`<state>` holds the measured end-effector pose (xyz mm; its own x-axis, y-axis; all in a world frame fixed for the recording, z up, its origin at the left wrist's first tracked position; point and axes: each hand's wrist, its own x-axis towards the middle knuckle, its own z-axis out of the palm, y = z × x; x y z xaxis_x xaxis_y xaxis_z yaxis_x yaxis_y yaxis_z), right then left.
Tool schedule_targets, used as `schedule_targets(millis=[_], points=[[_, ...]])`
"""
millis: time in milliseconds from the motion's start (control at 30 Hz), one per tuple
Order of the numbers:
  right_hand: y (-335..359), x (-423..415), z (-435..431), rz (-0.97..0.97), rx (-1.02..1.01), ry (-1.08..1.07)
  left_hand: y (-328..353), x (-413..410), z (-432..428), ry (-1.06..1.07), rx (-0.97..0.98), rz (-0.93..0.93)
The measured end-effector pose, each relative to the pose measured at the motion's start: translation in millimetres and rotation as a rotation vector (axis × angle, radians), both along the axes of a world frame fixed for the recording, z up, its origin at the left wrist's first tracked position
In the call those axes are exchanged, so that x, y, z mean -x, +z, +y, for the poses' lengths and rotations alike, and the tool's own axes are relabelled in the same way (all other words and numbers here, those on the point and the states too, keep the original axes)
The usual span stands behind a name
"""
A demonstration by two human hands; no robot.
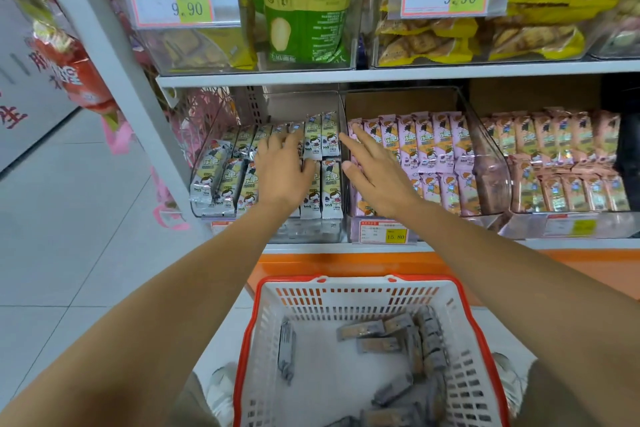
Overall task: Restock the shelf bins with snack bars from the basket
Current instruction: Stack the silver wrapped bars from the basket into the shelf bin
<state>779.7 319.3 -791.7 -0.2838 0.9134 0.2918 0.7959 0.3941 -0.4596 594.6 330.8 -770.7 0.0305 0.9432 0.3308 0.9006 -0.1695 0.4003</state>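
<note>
A clear shelf bin on the lower shelf holds rows of silver-wrapped snack bars. My left hand lies flat on these bars, fingers straight and spread. My right hand reaches over the divider between this bin and the neighbouring bin of pink-wrapped bars, fingers extended, holding nothing. Below, a white basket with a red rim stands on the floor between my feet, with several grey snack bars lying loose in it.
A third bin of orange-pink bars stands at the right. The upper shelf carries bins of green and yellow bags with 9.90 price tags. A white shelf upright runs at the left, beside open tiled floor.
</note>
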Motion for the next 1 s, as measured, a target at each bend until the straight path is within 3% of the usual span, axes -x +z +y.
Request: schedule_targets(millis=[133, 300, 400, 500, 667, 833, 1000], points=[[-2, -17, -38, 0.098, -0.152, -0.007, -10, -10, -48, -0.086, -0.330, -0.013], [-20, -53, -100, 0.098, -0.259, -0.024, -44, -43, -114, -0.285, -0.346, -0.033], [-49, -78, -137, 0.029, -0.214, -0.078, -85, -64, -148, -0.350, -0.168, -0.046], [-90, -103, -169, -0.085, -0.096, -0.159, -134, -80, -177, -0.449, 0.182, -0.029], [-157, -131, -221, -0.287, 0.389, -0.314, -194, -97, -218, -0.545, 0.770, 0.156], [-198, -138, -249, -0.319, 0.616, -0.312, -236, -119, -245, -0.652, 1.012, 0.279], [-221, -137, -261, -0.330, 0.510, -0.319, -274, -152, -252, -0.719, 1.182, 0.297]])
